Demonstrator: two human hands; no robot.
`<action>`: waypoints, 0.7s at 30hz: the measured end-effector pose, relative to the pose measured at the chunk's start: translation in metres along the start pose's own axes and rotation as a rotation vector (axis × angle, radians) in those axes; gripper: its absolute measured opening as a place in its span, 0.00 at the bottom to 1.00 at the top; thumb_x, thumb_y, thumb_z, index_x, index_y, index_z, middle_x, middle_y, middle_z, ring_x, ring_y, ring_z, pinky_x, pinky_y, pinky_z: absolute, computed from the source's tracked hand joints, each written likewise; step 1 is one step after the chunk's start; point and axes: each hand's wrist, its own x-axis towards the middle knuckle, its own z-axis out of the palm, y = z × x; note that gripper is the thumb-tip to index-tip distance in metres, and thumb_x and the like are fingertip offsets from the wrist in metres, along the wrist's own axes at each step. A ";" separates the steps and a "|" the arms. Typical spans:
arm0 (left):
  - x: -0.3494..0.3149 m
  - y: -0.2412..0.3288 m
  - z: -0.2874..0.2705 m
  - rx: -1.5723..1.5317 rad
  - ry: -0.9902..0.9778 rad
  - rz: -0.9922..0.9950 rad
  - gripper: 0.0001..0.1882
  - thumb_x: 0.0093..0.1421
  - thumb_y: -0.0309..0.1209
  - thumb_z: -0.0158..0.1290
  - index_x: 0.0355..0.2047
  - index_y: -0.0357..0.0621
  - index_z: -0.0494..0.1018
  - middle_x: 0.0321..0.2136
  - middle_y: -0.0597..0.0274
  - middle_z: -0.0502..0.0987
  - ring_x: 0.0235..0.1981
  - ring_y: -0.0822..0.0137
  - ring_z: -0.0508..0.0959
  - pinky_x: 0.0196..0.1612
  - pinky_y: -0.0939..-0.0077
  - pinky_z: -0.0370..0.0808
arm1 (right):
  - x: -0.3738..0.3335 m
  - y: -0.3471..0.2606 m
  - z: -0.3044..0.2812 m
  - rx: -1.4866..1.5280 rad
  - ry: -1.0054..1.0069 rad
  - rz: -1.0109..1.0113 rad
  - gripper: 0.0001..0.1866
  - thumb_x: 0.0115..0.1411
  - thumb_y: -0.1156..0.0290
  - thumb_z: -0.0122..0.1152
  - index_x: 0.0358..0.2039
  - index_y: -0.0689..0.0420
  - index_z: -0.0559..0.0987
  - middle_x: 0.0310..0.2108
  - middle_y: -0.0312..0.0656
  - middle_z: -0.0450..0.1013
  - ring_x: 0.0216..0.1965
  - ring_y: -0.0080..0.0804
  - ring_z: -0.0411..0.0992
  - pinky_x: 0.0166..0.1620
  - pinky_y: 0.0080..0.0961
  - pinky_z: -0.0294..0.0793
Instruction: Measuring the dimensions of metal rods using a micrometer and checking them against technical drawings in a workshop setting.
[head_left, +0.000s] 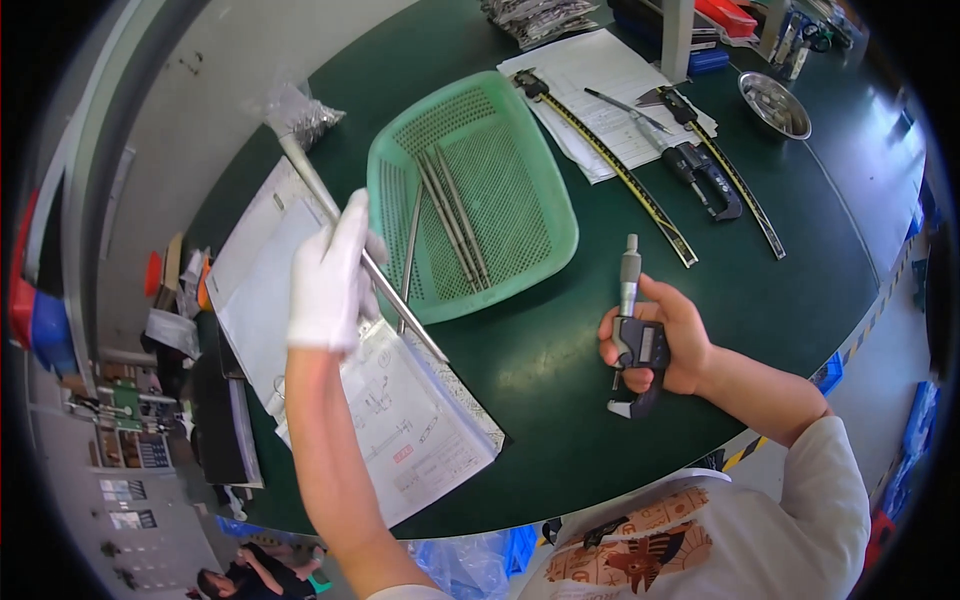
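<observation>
My left hand (330, 275), in a white glove, grips a long thin metal rod (310, 178) near its middle; the rod slants from upper left to lower right over papers. My bare right hand (668, 335) holds a digital micrometer (634, 335) upright above the dark green table (560, 400), its spindle pointing up. Between the hands lies a green plastic mesh basket (540, 175) with several more metal rods (452, 220) inside. The two hands are apart, and the rod is not touching the micrometer.
Drawings and papers (400, 420) lie at the near left. At the far side are sheets with two long calipers (620, 170), a small tool, a metal bowl (775, 105), and a bag of small metal parts (305, 115). Shelves and bins are at the left.
</observation>
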 end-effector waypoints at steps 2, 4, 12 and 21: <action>0.048 -0.008 0.001 0.527 -0.042 0.066 0.27 0.54 0.51 0.40 0.17 0.36 0.71 0.14 0.53 0.71 0.17 0.60 0.72 0.23 0.68 0.68 | -0.001 0.001 0.003 -0.040 0.025 0.004 0.32 0.54 0.43 0.30 0.30 0.62 0.69 0.21 0.45 0.69 0.11 0.29 0.60 0.16 0.22 0.61; 0.066 0.006 0.024 0.941 -0.111 -0.023 0.25 0.54 0.46 0.40 0.28 0.33 0.73 0.28 0.42 0.72 0.33 0.49 0.73 0.38 0.64 0.68 | -0.002 0.001 0.005 -0.055 0.019 -0.011 0.32 0.54 0.43 0.30 0.31 0.63 0.69 0.21 0.45 0.69 0.11 0.29 0.60 0.16 0.22 0.62; 0.120 -0.017 0.079 1.201 -0.174 -0.041 0.16 0.39 0.29 0.48 0.31 0.41 0.75 0.34 0.48 0.73 0.38 0.52 0.73 0.38 0.67 0.70 | -0.001 0.006 0.005 -0.097 0.045 0.001 0.32 0.54 0.44 0.28 0.31 0.62 0.69 0.22 0.46 0.69 0.11 0.30 0.61 0.17 0.22 0.62; 0.116 -0.005 0.112 1.026 -0.134 -0.009 0.19 0.52 0.39 0.40 0.36 0.39 0.72 0.40 0.48 0.70 0.43 0.53 0.70 0.45 0.67 0.67 | -0.003 0.002 0.002 -0.088 0.060 -0.005 0.32 0.54 0.44 0.28 0.31 0.64 0.69 0.22 0.47 0.69 0.11 0.31 0.62 0.17 0.23 0.63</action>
